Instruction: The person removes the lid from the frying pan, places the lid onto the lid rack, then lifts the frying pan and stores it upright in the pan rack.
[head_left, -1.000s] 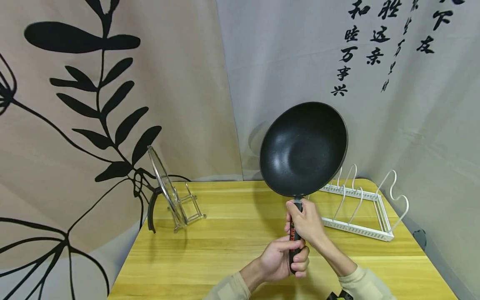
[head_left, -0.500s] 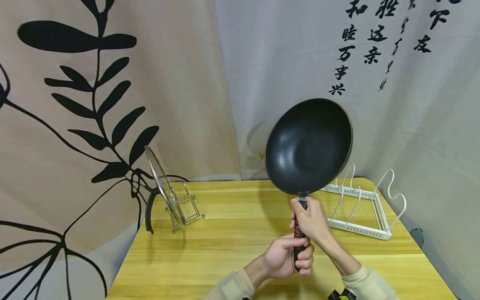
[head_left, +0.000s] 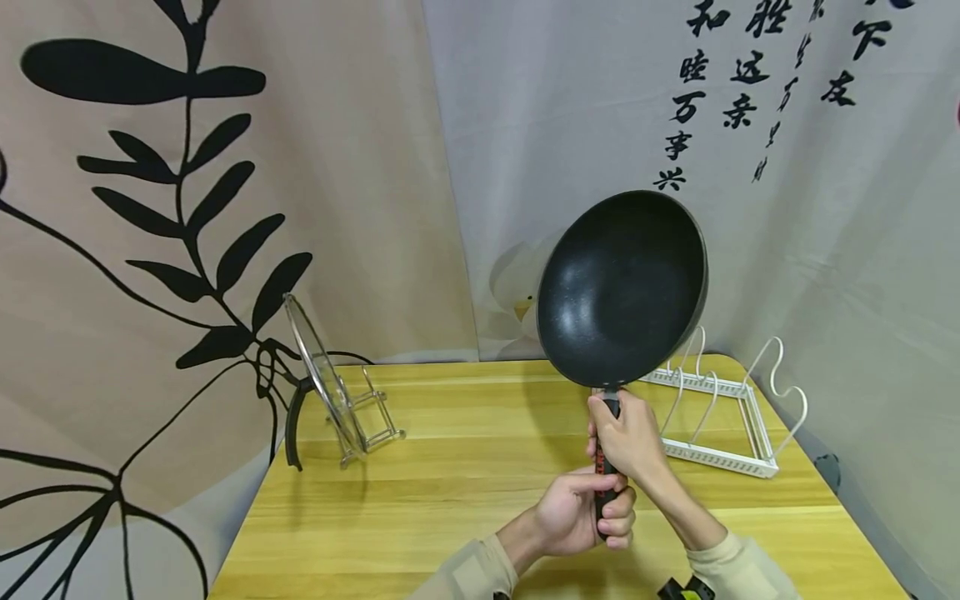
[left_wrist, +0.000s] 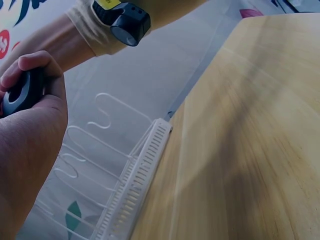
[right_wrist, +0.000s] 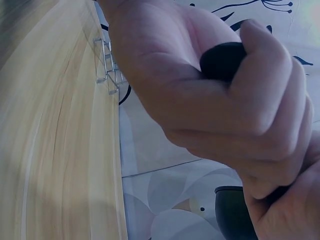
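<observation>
A black wok (head_left: 622,287) is held up above the table, its bowl turned toward the head camera and its handle pointing down. My right hand (head_left: 630,433) grips the upper part of the black handle (head_left: 604,492), close to the bowl. Lower down, my left hand (head_left: 576,510) has its fingers curled round the handle's end. In the left wrist view, the handle's rounded tip (left_wrist: 24,95) pokes out of the left hand. The right wrist view shows the left hand (right_wrist: 235,110) large in front, with part of the wok (right_wrist: 232,212) beyond it.
A white rack (head_left: 716,457) with wire dividers stands at the table's right, behind the wok. At the left, a metal wire stand (head_left: 375,417) holds an upright clear lid (head_left: 318,367) with a curved black piece (head_left: 292,425) beside it. Printed curtains (head_left: 360,192) hang behind the wooden table (head_left: 420,483).
The wok, with both hands on its handle, has moved slightly right and up. The head view has shifted a little to the right. Both hands keep their hold.
</observation>
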